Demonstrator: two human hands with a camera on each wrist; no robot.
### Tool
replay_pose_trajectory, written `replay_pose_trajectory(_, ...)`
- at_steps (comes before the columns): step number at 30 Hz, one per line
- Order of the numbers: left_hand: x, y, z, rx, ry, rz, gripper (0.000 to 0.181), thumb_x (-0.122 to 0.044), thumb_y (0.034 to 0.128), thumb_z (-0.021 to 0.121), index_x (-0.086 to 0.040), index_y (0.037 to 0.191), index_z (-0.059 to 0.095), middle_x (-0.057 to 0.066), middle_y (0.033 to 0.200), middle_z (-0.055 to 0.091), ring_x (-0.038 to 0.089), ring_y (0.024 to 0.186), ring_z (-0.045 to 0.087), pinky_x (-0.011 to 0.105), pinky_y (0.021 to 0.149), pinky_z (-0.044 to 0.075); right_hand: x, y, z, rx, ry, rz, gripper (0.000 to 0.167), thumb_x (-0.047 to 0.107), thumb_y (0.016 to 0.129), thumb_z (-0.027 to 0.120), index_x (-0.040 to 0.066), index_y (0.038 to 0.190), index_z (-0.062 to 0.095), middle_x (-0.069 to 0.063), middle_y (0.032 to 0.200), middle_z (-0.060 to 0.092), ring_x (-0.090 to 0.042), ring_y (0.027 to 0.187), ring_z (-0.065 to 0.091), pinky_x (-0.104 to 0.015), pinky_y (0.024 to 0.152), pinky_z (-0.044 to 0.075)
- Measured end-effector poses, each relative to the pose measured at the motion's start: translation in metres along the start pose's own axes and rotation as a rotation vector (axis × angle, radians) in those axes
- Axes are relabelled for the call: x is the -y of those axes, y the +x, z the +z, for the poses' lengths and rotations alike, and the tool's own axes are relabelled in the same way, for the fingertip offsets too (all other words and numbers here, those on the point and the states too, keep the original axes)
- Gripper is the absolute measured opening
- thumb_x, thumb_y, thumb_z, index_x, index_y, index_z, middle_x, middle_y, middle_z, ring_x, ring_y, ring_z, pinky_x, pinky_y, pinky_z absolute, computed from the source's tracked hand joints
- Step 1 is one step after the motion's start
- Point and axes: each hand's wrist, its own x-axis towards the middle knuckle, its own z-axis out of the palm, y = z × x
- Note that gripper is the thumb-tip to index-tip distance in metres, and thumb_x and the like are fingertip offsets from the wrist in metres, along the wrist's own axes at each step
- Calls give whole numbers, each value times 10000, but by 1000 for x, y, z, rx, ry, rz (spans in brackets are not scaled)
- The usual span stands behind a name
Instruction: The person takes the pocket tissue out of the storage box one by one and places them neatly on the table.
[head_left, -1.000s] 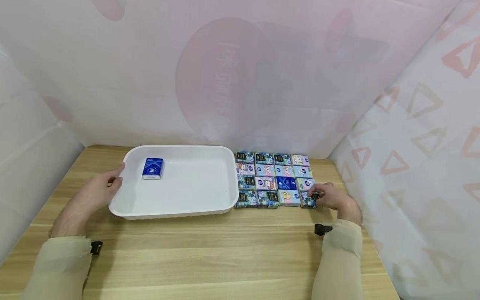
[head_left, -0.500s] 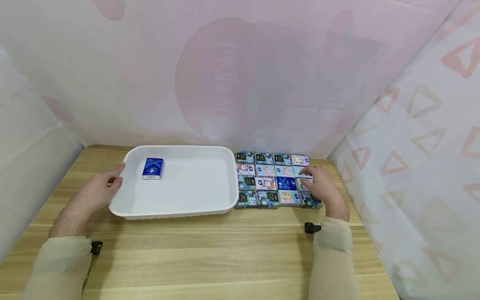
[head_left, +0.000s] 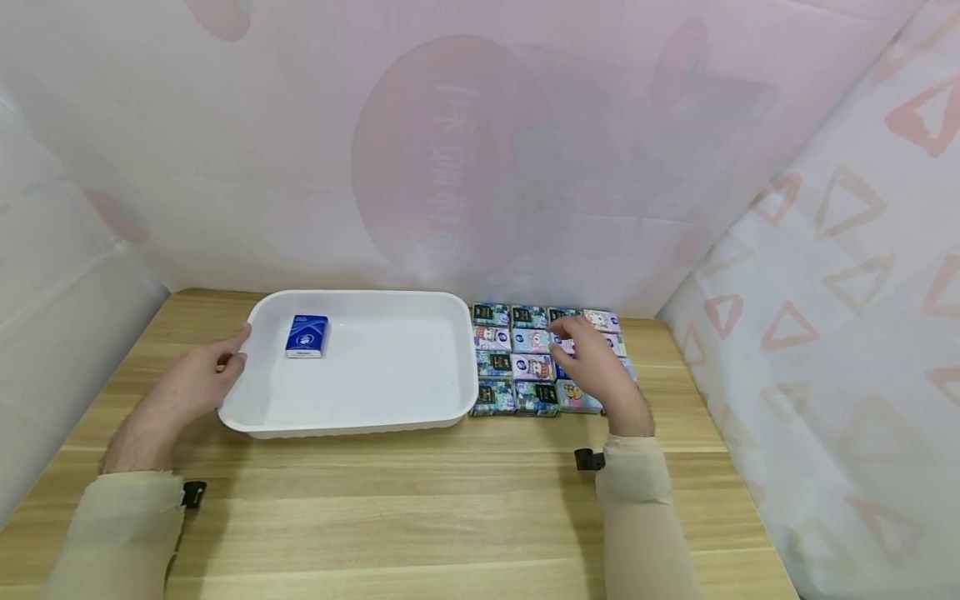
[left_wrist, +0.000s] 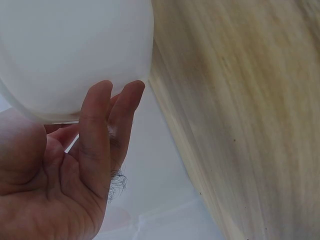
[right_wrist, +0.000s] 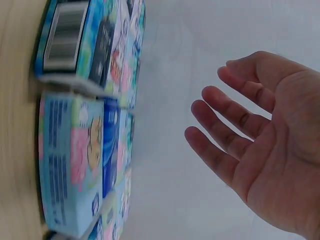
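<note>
My left hand (head_left: pixel 198 375) holds the left rim of a white plastic tray (head_left: pixel 360 427). In the left wrist view its fingers (left_wrist: pixel 95 130) lie against the tray's outer wall; the thumb tip is hidden. A dark blue pocket tissue pack (head_left: pixel 307 336) lies inside the tray, toward the back left. To the right of the tray, several patterned tissue packs (head_left: pixel 493 398) lie side by side in rows. Over these rows hovers my right hand (head_left: pixel 596 362), with loosely bent, spread fingers and nothing in it. It covers part of the right-hand packs.
The wooden table (head_left: pixel 420 508) ends at a printed pale backdrop (head_left: pixel 300 167) behind the tray and packs. Another patterned wall (head_left: pixel 847 350) rises on the right. The tray's right side stands close beside the first column of packs.
My right hand has left the front right corner pack and moved left and back over the rows. The left hand, the tray and the blue pack have stayed in place.
</note>
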Motion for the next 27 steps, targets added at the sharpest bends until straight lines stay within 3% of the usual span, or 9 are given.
replay_pose_trajectory(12, 3, 0, 1, -22, 10, 44, 623, -241, 1275, 410, 18, 1819, 252, 519, 1650, 495, 522, 1223, 654, 602, 1001, 580, 56, 4, 31, 70, -30, -121, 421, 151, 1199, 662, 17, 1597, 665, -211, 1614, 670, -427, 1490, 675, -610, 1260, 577)
replay_pose_trajectory(19, 1, 1, -1, -14, 2, 29, 633, -258, 1277, 399, 1, 1829, 227, 520, 1673, 462, 548, 1256, 618, 660, 1040, 563, 84, 13, 57, 96, -88, -214, 400, 127, 1180, 693, 34, 1568, 691, -188, 1642, 679, -386, 1518, 668, -560, 1274, 571)
replay_pose_trajectory(27, 2, 1, 0, -27, 11, 27, 627, -269, 1277, 394, -3, 1825, 247, 520, 1662, 474, 574, 1278, 624, 674, 1042, 555, 120, 25, 84, 145, -155, -293, 393, 155, 1181, 710, 78, 1566, 701, -126, 1570, 723, -313, 1435, 716, -477, 1238, 598)
